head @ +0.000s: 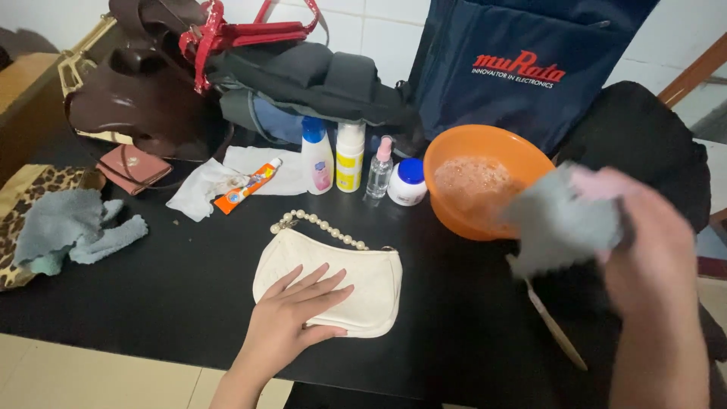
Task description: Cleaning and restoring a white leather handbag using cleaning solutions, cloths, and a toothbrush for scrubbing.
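While pressing: left hand [299, 314] is lying spread flat on the cream handbag [356, 280].
Wiping step: right hand [644, 250] is pinching the grey cloth [560, 220] beside the orange bowl [454, 151].
Next move: probably calling for bringing cloth onto bag.

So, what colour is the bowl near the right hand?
The bowl is orange, with foamy liquid inside. The head view, the only one, shows it clearly.

Orange tube [248, 186], bottles [317, 157], blue-lidded jar [407, 182]

Right hand [651, 257] and its grey cloth [564, 220] motion-blurred; grip unclear. Cloth hides the orange plastic bowl's [462, 151] near rim. Leopard-print fabric [23, 197] cut off at left edge. Slim wooden stick [556, 329] partly hidden behind the hand.
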